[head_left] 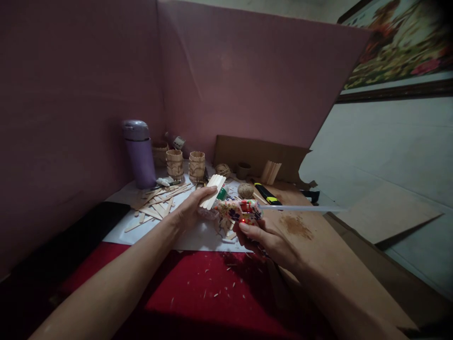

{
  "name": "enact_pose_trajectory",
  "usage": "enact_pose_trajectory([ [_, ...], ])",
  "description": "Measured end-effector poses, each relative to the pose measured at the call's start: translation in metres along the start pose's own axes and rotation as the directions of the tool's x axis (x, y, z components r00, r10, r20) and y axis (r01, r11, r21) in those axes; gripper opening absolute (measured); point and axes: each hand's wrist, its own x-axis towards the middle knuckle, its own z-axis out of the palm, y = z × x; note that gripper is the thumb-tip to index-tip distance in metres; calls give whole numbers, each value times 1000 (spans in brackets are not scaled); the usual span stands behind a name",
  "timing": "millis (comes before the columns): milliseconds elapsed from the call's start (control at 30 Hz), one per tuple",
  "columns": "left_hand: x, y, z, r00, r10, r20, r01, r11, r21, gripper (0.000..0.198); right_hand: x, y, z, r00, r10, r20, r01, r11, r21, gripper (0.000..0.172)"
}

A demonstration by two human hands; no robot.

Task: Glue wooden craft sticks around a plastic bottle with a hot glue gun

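My left hand (196, 203) is closed on a row of flat craft sticks (213, 191) set side by side, possibly with something round beneath them. In my right hand (264, 236) is a flower-patterned hot glue gun (244, 210) with a small red light lit. Its front end points left, close to the lower edge of the sticks. A long clear glue stick (300, 208) juts out of its back to the right. The nozzle tip is too small to make out, and my right fingers are partly hidden under the gun.
Loose craft sticks (159, 205) lie scattered at the left on white paper (120, 229). Behind stand a purple bottle (139, 156) and stick-covered cups (197, 166). Twine balls (245, 191), a small dark pot (243, 170), a black-yellow cutter (268, 194) and a stick panel (271, 172) are farther right.
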Motion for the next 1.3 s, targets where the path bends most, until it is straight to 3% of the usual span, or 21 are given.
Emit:
enact_pose_trajectory([
  [533, 3, -2, -4, 1000, 16, -6, -15, 1000, 7, 25, -1, -1, 1, 999, 19, -38, -19, 1000, -2, 43],
  [1300, -4, 2, 5, 1000, 0, -16, 0, 1000, -13, 25, 0, 3, 1, 995, 57, -80, -52, 996, 67, 40],
])
